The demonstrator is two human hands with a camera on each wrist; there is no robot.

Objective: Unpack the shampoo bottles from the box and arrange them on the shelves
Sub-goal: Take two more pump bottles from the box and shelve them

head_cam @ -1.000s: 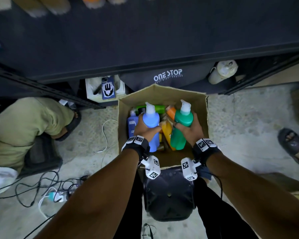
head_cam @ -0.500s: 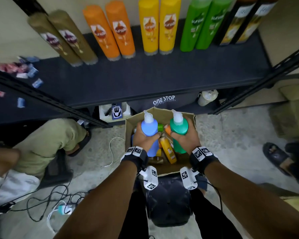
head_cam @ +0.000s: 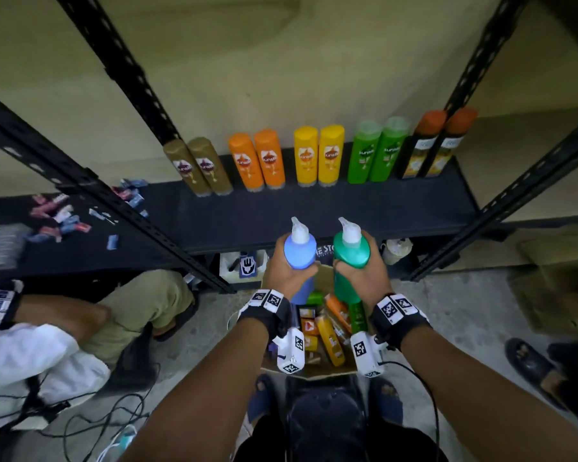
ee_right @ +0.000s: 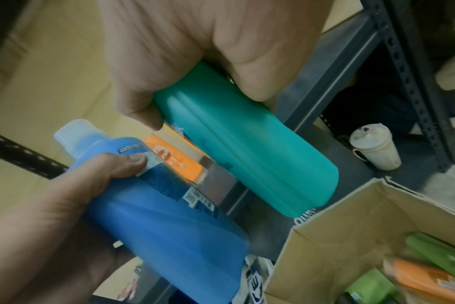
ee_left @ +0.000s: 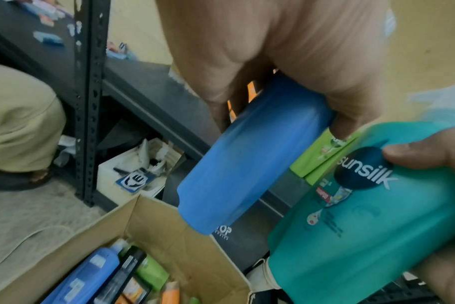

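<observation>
Two bottles up, shelf ahead: my left hand (head_cam: 289,273) grasps a blue bottle (head_cam: 299,253) around its middle, and my right hand (head_cam: 361,278) is wrapped around a green bottle (head_cam: 351,253) the same way, both upright with their pale caps pointing toward the top of the frame. They sit at centre frame, side by side but apart, lifted above the open cardboard box (head_cam: 314,370) on the floor in the lower centre, where orange, yellow and green bottles lie jumbled.

Above them the dark shelf (head_cam: 247,215) carries a back row of paired bottles (head_cam: 317,158), brown, orange, yellow, green and black, running from centre left to upper right; its front strip is bare.

I judge the risks from here as follows. The shelf's front edge lies just beyond the bottles' caps, so a low approach could knock a base against it and jar my hold. The standing pairs are tall and narrow; pushing a new bottle too deep could tip one and topple its neighbours. Setting down both at once leaves no free hand to steady either. A seated person's knee (head_cam: 147,295) and loose cables (head_cam: 90,425) at lower left crowd the floor beside the box.
</observation>
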